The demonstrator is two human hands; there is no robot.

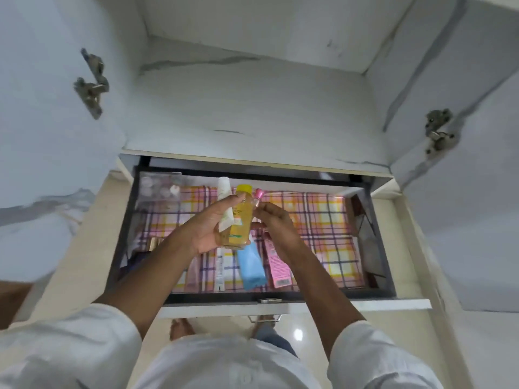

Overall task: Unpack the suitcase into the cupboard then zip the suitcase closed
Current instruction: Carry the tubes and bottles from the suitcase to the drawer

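Fingers of your left hand (209,226) curl round a yellow bottle (238,217) and a white tube (224,197), palm up at the frame's centre. Your right hand (276,228) pinches a small pink-capped bottle (257,198) just beside the yellow one. Both forearms reach up from the bottom edge over the open drawer (252,297), where a blue tube (252,266) and pink box (276,262) lie.

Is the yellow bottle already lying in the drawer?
No, the yellow bottle is held above the drawer in the left hand, beside a white tube.
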